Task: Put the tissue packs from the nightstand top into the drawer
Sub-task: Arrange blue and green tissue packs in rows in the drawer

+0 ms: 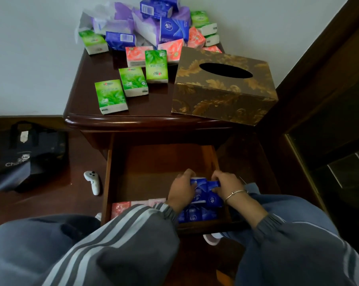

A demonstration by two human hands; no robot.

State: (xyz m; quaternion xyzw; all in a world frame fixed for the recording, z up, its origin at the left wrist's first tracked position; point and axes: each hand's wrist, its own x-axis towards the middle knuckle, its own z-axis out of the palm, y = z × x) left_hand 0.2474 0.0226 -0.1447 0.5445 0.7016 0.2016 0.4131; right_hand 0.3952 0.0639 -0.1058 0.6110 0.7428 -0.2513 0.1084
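Note:
The nightstand (87,71) carries several tissue packs: green ones (111,96) near the front, pink ones (136,55) in the middle, blue and purple ones (173,29) piled at the back. Below it the drawer (145,174) stands pulled out. Inside its front right part, my left hand (181,191) and my right hand (226,183) together grip blue tissue packs (205,190) just above more blue packs (195,215). Pink packs (120,208) lie in the drawer's front left, partly hidden by my sleeve.
A brown and gold tissue box (224,89) sits on the nightstand's right front corner. On the floor to the left lie a dark bag (28,157) and a white controller (93,182). A dark wooden bed frame (329,100) is at the right. My knees flank the drawer.

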